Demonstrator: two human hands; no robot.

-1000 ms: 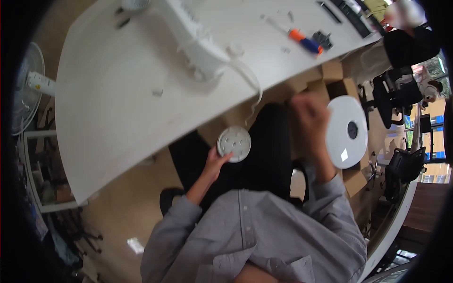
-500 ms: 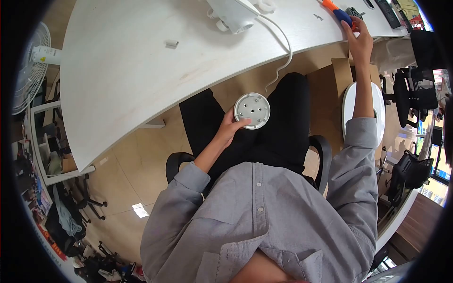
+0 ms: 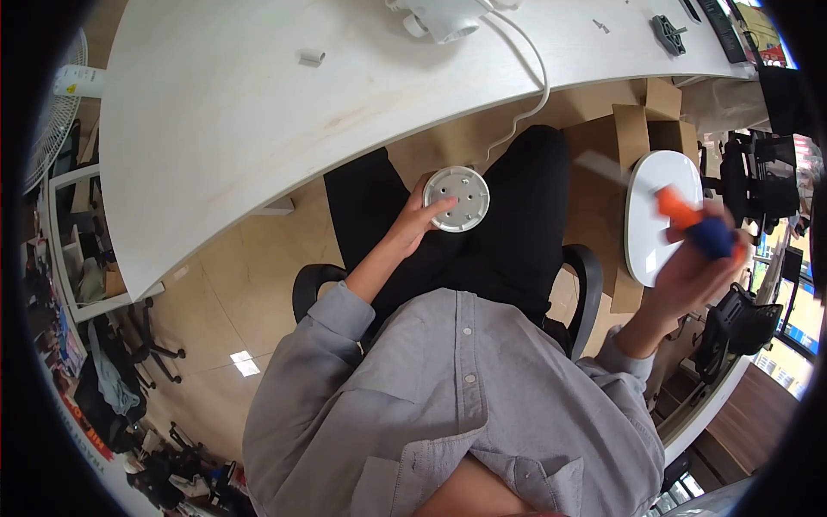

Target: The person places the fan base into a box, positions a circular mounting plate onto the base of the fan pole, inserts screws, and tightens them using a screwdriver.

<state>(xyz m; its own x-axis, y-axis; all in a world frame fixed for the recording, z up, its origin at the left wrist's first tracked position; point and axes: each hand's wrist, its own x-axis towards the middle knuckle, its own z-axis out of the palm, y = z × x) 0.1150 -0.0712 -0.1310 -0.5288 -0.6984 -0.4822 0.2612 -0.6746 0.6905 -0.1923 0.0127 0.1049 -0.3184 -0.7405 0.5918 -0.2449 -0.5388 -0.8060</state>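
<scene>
My left hand [image 3: 415,217] grips a round white plastic base [image 3: 466,185] over my lap. Its thumb presses on the holed face, which is turned up toward me. To the right, my right hand [image 3: 689,276] is closed around the orange-and-blue handle of a screwdriver [image 3: 708,234]. Hand and tool are blurred by motion, and the blade looks like a pale streak pointing left. A white cable [image 3: 544,86] runs from a white appliance body [image 3: 448,24] on the table down over the edge, ending near the base.
On the white table [image 3: 224,129] lie a small grey-white cylinder [image 3: 312,58], several small screws [image 3: 600,27] and a dark grey bracket-like part [image 3: 668,36]. An open cardboard box [image 3: 633,125] and a white oval panel [image 3: 646,220] stand right of my legs. Chair armrests [image 3: 586,276] flank me.
My right hand has picked the screwdriver up off the table and brought it back toward my right side. My left thumb has slid further over the round base; the view has shifted slightly.
</scene>
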